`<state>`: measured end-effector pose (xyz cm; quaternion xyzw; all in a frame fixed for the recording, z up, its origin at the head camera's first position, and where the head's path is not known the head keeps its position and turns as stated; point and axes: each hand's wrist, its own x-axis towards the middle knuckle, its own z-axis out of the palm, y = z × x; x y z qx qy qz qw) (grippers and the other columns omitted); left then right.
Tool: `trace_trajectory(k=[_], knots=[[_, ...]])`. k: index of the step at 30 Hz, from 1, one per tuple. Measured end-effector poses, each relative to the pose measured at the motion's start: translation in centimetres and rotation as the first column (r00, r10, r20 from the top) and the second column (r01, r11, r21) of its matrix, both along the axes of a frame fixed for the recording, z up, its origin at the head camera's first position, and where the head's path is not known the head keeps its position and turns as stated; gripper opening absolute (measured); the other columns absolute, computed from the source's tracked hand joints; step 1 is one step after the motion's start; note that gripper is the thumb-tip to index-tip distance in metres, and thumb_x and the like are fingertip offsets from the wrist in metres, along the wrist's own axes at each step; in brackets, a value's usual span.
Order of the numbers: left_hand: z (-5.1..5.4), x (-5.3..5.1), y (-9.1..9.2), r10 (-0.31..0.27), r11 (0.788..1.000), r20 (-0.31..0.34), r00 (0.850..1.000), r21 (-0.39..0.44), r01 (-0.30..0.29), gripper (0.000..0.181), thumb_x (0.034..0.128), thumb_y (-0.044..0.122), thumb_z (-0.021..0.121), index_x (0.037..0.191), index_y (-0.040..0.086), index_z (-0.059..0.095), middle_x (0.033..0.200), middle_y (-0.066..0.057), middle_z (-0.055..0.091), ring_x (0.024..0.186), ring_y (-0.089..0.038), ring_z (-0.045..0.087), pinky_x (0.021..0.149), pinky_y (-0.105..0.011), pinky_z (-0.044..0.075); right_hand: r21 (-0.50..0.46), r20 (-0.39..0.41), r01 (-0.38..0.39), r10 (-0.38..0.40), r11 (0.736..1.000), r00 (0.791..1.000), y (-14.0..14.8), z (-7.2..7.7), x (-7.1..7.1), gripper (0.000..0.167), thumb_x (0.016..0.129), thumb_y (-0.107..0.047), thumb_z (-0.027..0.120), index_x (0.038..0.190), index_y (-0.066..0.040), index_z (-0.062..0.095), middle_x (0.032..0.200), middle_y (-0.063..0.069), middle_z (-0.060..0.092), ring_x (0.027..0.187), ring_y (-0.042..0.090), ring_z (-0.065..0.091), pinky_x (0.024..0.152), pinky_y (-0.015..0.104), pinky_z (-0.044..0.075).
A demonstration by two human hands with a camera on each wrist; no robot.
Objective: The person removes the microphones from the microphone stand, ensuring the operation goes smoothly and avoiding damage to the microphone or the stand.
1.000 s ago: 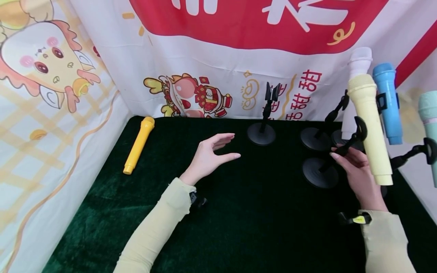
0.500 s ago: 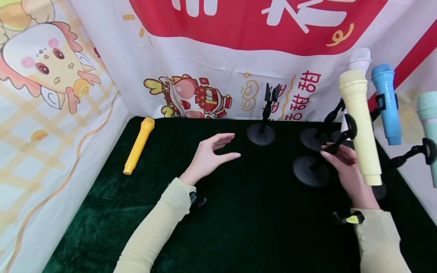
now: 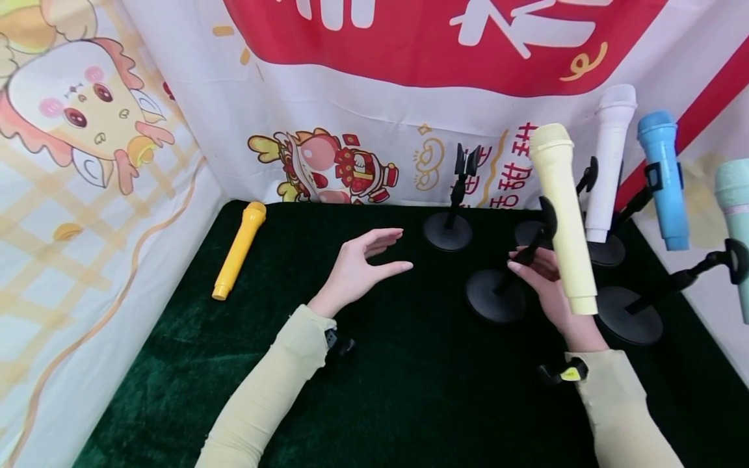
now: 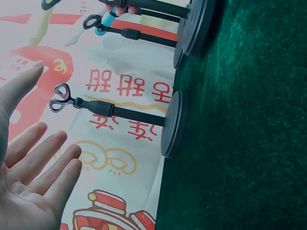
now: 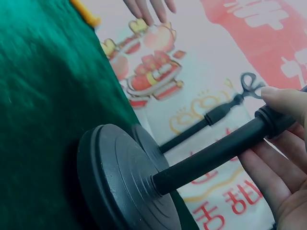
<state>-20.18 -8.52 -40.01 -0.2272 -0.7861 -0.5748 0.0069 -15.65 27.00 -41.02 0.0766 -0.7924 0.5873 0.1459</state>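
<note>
My right hand (image 3: 552, 292) grips the post of a black microphone stand (image 3: 494, 298), thumb and fingers around it. Clipped at the top of that stand is a cream microphone (image 3: 564, 221), tilted. In the right wrist view the round base (image 5: 129, 177) shows large; I cannot tell whether it touches the cloth. My left hand (image 3: 359, 266) hovers over the middle of the table, fingers extended, thumb apart, holding nothing. Just beyond it stands a second black stand (image 3: 448, 231) with a bare clip, also seen side-on as a stand (image 4: 139, 116) in the left wrist view.
An orange-yellow microphone (image 3: 238, 250) lies on the dark green cloth (image 3: 409, 390) at left. On the right, a white microphone (image 3: 610, 162), a blue microphone (image 3: 664, 179) and a mint microphone (image 3: 736, 214) sit on black stands. A printed backdrop (image 3: 351, 97) hangs behind.
The right hand has moved left with the stand and its cream microphone, away from the other microphones on stands. The left hand has stayed put.
</note>
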Motion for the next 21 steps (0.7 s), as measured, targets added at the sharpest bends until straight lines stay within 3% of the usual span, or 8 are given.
trace_trajectory(k=[3,9,14,21], knots=[[0.0,0.0,0.0,0.002,1.000,0.002,1.000,0.001,-0.002,0.058,0.0851,0.048,0.082,0.136,0.030,0.062,0.135,0.010,0.061,0.123,-0.005,0.057,0.107,-0.038,0.045,0.036,0.009,-0.027,0.027,0.999,1.000,-1.1,-0.2,-0.1,0.029,0.097,-0.009,0.071,0.120,0.008,0.066,0.109,-0.008,0.072,0.101,0.002,0.066,0.089,0.014,0.049],[0.0,0.0,0.0,0.006,1.000,0.007,1.000,-0.010,-0.006,0.056,0.0861,0.046,0.081,0.136,0.031,0.062,0.135,0.012,0.062,0.123,-0.003,0.056,0.106,-0.034,0.045,-0.032,-0.019,-0.050,0.049,0.998,0.999,-3.5,-0.4,-0.1,0.030,0.094,-0.005,0.075,0.118,0.011,0.067,0.109,0.005,0.074,0.101,0.008,0.069,0.090,0.019,0.052],[0.1,0.1,0.1,0.006,1.000,0.022,1.000,0.001,-0.006,0.054,0.0877,0.039,0.082,0.137,0.029,0.062,0.136,0.009,0.061,0.124,-0.004,0.056,0.107,-0.035,0.044,-0.077,-0.056,-0.037,0.032,0.996,0.998,-5.5,-0.3,0.0,0.032,0.088,-0.008,0.082,0.114,0.007,0.071,0.107,0.012,0.074,0.099,0.016,0.071,0.088,0.025,0.055],[0.3,0.2,0.1,0.003,1.000,0.020,1.000,0.019,-0.003,0.054,0.0878,0.038,0.082,0.137,0.030,0.061,0.137,0.008,0.061,0.125,-0.006,0.056,0.107,-0.037,0.044,-0.035,-0.091,-0.025,0.022,0.999,0.996,-7.9,-0.5,-0.3,0.028,0.084,-0.015,0.087,0.104,-0.001,0.072,0.102,0.011,0.075,0.095,0.023,0.071,0.087,0.026,0.055]])
